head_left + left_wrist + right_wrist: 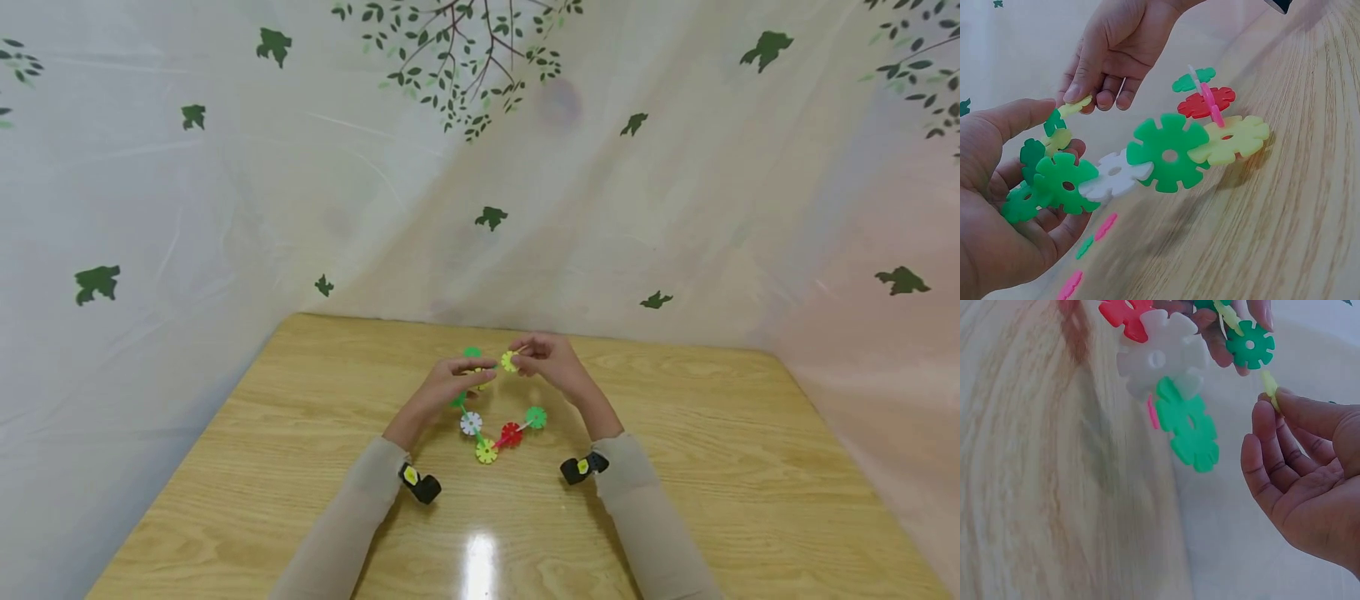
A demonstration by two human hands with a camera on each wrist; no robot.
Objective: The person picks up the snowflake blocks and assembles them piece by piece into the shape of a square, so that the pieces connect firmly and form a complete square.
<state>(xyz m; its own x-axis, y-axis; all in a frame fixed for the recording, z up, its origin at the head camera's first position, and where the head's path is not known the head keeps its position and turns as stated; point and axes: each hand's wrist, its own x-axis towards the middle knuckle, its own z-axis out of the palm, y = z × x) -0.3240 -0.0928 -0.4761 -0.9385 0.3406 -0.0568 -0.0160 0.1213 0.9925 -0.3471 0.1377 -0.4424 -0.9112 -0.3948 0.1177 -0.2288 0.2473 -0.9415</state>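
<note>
A chain of slotted plastic snowflake discs, among them a white disc (470, 423), a yellow disc (487, 452), a red disc (512, 434) and an end green disc (536, 417), curves toward the person. My left hand (446, 385) holds its far part, fingers curled around several green discs (1067, 184). Between thumb and index finger, my right hand (553, 367) pinches a single yellow disc (509, 361). In the right wrist view this disc stands edge-on just beside a dark green disc (1250, 344) of the chain; whether they touch I cannot tell.
Loose pink (1105, 226) and green (1084, 247) discs lie beyond the chain in the left wrist view. Under the hands is a wood-grain table (750, 467), with a leaf-patterned cloth (420, 233) hanging behind and at the sides. Each wrist wears a small black camera (425, 487).
</note>
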